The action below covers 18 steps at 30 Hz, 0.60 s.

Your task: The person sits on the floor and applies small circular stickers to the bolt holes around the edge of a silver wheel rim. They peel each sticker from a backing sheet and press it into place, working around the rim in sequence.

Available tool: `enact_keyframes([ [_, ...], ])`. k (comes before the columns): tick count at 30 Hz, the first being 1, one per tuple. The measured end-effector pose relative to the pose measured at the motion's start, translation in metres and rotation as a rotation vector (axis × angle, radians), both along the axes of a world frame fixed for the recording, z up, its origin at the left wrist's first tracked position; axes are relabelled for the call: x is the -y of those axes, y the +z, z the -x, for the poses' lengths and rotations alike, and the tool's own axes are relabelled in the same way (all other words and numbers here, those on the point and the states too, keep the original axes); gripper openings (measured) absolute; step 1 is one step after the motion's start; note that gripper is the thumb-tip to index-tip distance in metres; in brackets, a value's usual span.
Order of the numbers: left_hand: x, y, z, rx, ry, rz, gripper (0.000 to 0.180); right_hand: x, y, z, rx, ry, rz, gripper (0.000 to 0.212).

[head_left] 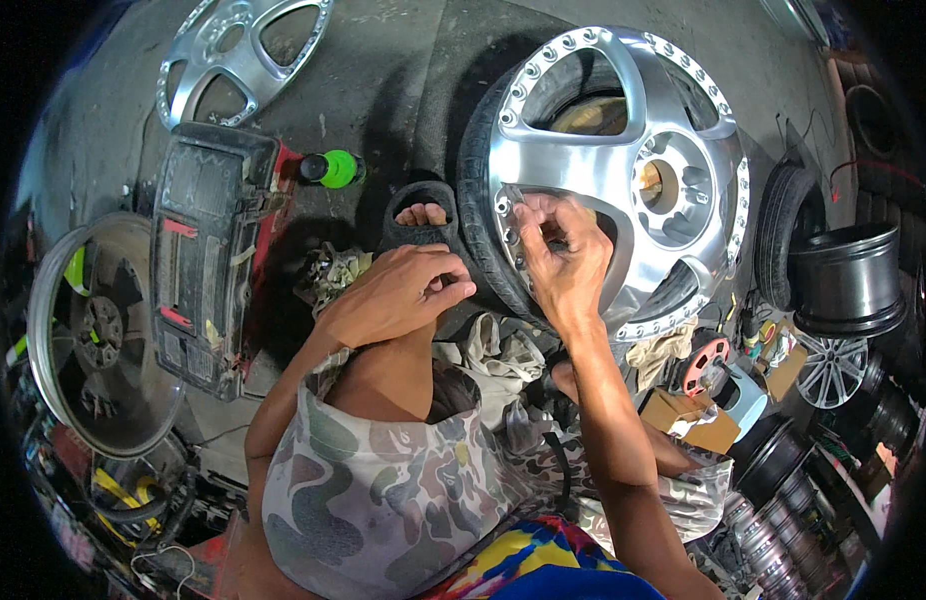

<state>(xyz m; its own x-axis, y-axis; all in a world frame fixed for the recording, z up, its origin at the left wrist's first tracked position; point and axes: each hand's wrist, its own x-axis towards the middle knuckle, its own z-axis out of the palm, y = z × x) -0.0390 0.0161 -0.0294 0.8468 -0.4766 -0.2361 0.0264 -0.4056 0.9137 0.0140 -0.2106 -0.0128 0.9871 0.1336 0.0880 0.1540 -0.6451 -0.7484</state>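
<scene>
A large silver five-spoke wheel face (573, 165) lies on a black tyre (473, 170), with small round metal bolts set along its edge. My right hand (565, 255) is closed in a pinch at the left side of this edge, between two spokes. From its fingertips sticks a small grey flat piece (512, 196), whose kind I cannot make out, close to the bolts. My left hand (393, 295) rests on my bent knee, left of the tyre. Its fingers curl inward toward the thumb, and the inside of the palm is hidden.
Left of my foot stand a black and red toolbox (198, 260) and a bottle with a green cap (333, 169). A second wheel face (233, 50) lies at the far left, and a bare rim (53, 350) at the left. Cardboard boxes (688, 420) and a black barrel (848, 280) are at right.
</scene>
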Motion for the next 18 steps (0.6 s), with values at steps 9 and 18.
enact_keyframes([
  [9,-0.004,-0.008,-0.007,-0.041,0.152,0.058,0.026,0.010,0.009,-0.006,-0.108,0.147,0.090,0.013],
  [18,0.007,-0.013,-0.016,-0.106,0.273,0.110,0.022,0.040,0.026,0.000,-0.112,0.005,-0.091,0.013],
])
